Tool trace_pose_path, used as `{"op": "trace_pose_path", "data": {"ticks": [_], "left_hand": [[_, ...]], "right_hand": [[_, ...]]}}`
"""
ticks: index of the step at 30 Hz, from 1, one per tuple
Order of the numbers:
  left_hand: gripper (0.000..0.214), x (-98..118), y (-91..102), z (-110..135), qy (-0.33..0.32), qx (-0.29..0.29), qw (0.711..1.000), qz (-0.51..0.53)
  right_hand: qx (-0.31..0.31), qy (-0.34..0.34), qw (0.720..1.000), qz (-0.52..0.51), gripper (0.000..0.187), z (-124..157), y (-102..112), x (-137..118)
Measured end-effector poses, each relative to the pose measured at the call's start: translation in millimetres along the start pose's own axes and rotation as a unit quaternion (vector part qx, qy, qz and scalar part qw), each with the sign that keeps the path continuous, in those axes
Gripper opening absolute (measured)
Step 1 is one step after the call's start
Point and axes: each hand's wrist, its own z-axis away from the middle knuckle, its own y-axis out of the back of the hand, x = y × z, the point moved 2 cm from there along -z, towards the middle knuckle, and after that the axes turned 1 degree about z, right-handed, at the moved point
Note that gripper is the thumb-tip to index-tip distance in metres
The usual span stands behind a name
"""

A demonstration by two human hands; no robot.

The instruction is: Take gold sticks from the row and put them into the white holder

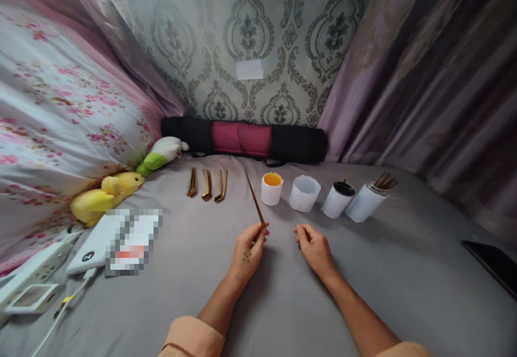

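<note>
My left hand [247, 252] pinches the lower end of a thin, straight brown stick [255, 198], which points up and away from me. My right hand [317, 246] rests on the grey sheet to the right, its fingers curled in and nothing visible in them. Beyond the hands stand a white cup with yellow inside [272, 193], a pale translucent tub [305, 195], a white can with a dark opening [338, 201] and a leaning white can [365, 203] full of brown sticks. Three bundles of thin golden-brown sticks with bent ends, including the middle bundle [207, 187], lie left of the held stick.
A black and maroon roll bag [242, 139] lies along the patterned wall. At left are plush toys [107, 195], a white power bank [95, 244] with a cable and a power strip [40, 265]. A dark phone-like slab [495, 265] lies at far right.
</note>
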Motion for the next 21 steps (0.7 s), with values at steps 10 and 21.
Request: {"op": "trace_pose_path", "data": {"ticks": [10, 21], "left_hand": [[0.023, 1.3, -0.6, 3.3, -0.080, -0.061, 0.992, -0.080], [0.024, -3.3, 2.9, 4.4, -0.100, -0.082, 0.980, -0.151]], "right_hand": [[-0.022, 0.002, 0.996, -0.082, 0.039, 4.1, 2.4, -7.6], [-0.081, 0.020, 0.983, -0.166, 0.032, 9.5, 2.3, -21.3]]}}
